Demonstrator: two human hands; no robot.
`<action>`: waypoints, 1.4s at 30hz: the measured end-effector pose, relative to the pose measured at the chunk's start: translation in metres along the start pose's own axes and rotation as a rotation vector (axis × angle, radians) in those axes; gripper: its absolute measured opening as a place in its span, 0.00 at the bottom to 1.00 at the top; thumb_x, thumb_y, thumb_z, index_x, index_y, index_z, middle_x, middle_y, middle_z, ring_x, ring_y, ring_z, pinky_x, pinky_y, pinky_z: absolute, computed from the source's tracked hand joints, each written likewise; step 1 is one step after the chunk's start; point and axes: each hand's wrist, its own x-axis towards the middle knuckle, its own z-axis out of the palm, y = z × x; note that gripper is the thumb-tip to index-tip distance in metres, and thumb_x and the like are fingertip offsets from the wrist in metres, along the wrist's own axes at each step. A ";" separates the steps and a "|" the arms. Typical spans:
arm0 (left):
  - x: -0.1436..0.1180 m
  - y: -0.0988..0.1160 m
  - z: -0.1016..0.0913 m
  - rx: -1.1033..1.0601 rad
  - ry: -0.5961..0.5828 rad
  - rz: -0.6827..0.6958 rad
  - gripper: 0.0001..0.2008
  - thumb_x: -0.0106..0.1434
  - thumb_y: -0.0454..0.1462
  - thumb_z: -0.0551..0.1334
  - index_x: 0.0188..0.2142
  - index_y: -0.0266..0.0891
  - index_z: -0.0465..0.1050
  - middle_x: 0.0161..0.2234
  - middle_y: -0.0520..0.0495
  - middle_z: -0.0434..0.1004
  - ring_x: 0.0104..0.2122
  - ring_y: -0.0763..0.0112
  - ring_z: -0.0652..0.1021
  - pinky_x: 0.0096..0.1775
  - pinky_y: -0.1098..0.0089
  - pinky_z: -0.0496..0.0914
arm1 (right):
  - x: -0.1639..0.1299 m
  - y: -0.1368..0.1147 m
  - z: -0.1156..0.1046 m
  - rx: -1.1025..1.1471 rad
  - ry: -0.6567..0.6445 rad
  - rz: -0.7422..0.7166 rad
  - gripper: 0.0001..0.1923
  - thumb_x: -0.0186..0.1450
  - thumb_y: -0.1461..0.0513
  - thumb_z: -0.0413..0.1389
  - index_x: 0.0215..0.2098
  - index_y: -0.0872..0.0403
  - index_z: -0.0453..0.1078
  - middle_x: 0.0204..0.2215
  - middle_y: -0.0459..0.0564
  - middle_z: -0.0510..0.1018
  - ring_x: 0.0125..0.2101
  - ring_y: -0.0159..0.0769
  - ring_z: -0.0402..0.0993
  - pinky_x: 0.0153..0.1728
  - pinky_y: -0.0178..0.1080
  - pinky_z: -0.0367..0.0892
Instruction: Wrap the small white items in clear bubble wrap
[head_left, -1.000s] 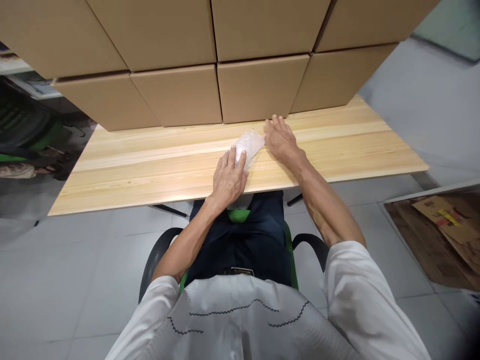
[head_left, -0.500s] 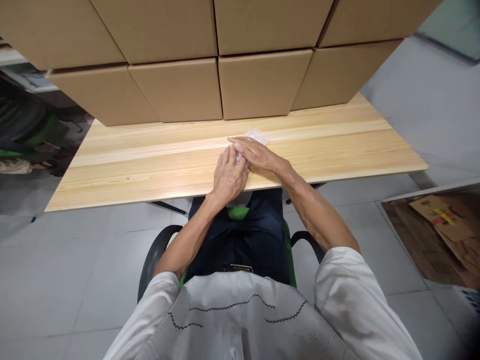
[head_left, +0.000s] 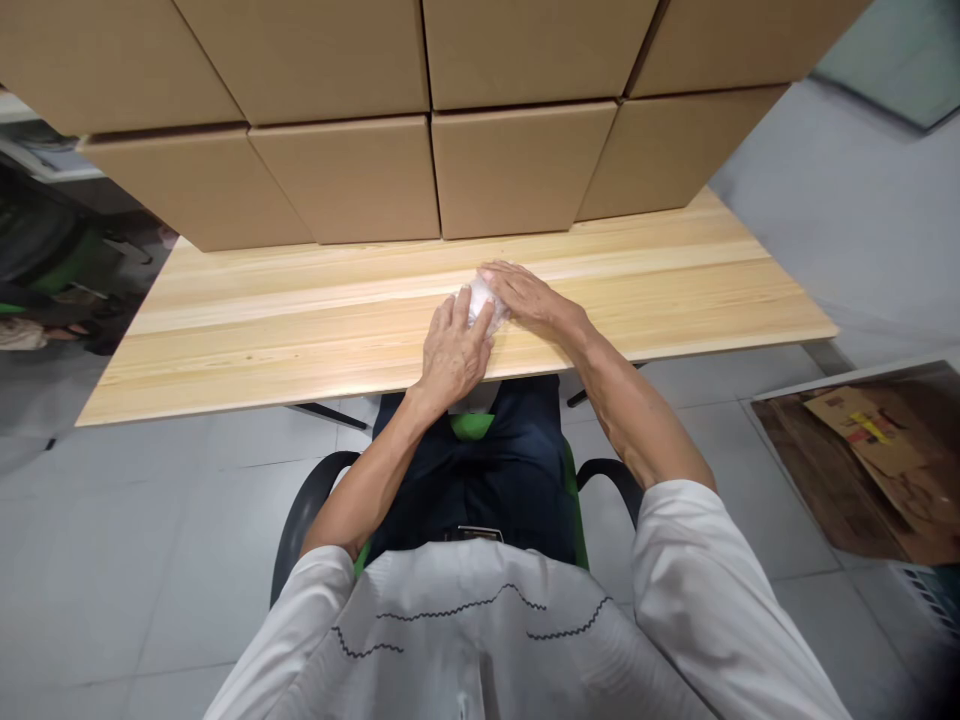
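A small crumpled bundle of clear, whitish plastic wrap (head_left: 484, 298) lies on the wooden tabletop near its front edge. What may be inside the plastic cannot be made out. My left hand (head_left: 454, 350) rests at the near left side of it, fingers spread and lying flat, the fingertips touching the plastic. Over its far right side lies my right hand (head_left: 523, 293), with fingers stretched out and pressed on the wrap. Part of the bundle is hidden beneath both hands.
Large brown cardboard boxes (head_left: 525, 170) stand stacked in two visible rows along the back of the wooden table (head_left: 262, 340). Below right is a framed surface with flattened cardboard (head_left: 870, 430). Chair armrests (head_left: 300, 520) flank me, and dim clutter lies at the left.
My right hand has shifted slightly right and away from my left hand, uncovering more of the plastic between them. The wrap's far end no longer shows beyond my right hand.
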 end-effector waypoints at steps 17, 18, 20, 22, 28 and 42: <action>-0.002 0.000 -0.002 -0.037 -0.026 -0.034 0.35 0.81 0.39 0.59 0.84 0.39 0.61 0.87 0.28 0.53 0.81 0.34 0.66 0.77 0.36 0.65 | -0.108 -0.040 0.008 -0.149 0.197 -0.110 0.33 0.86 0.42 0.43 0.64 0.45 0.86 0.61 0.55 0.90 0.66 0.62 0.80 0.75 0.68 0.69; -0.002 -0.001 -0.002 -0.036 -0.027 -0.036 0.35 0.81 0.40 0.59 0.84 0.38 0.61 0.87 0.27 0.54 0.82 0.34 0.66 0.77 0.36 0.64 | -0.111 -0.043 0.014 -0.153 0.168 -0.117 0.32 0.86 0.42 0.45 0.67 0.46 0.84 0.64 0.56 0.89 0.66 0.62 0.79 0.75 0.68 0.69; -0.001 -0.001 -0.003 -0.030 -0.034 -0.042 0.35 0.81 0.40 0.60 0.83 0.38 0.62 0.86 0.26 0.55 0.82 0.33 0.66 0.77 0.36 0.65 | -0.111 -0.047 0.022 -0.176 0.134 -0.116 0.32 0.85 0.44 0.46 0.73 0.48 0.80 0.69 0.58 0.85 0.68 0.64 0.76 0.75 0.67 0.69; 0.001 -0.001 -0.005 -0.017 -0.047 -0.049 0.34 0.81 0.41 0.60 0.83 0.39 0.63 0.86 0.26 0.56 0.80 0.34 0.68 0.76 0.37 0.67 | -0.107 -0.048 0.025 -0.221 0.119 -0.101 0.33 0.85 0.45 0.46 0.76 0.50 0.77 0.72 0.60 0.83 0.69 0.65 0.74 0.75 0.67 0.68; 0.006 -0.004 -0.011 0.001 -0.097 -0.038 0.34 0.80 0.43 0.61 0.82 0.40 0.65 0.85 0.26 0.58 0.78 0.32 0.71 0.73 0.37 0.70 | -0.099 -0.045 0.023 -0.296 0.081 -0.054 0.34 0.85 0.47 0.48 0.79 0.56 0.73 0.78 0.62 0.76 0.75 0.69 0.69 0.79 0.71 0.62; 0.013 -0.027 -0.010 -0.144 -0.111 -0.008 0.37 0.80 0.53 0.64 0.82 0.43 0.67 0.86 0.29 0.58 0.81 0.35 0.69 0.75 0.41 0.73 | -0.083 -0.033 0.004 -0.237 -0.068 -0.086 0.43 0.83 0.35 0.50 0.83 0.52 0.69 0.84 0.61 0.67 0.85 0.70 0.56 0.84 0.71 0.51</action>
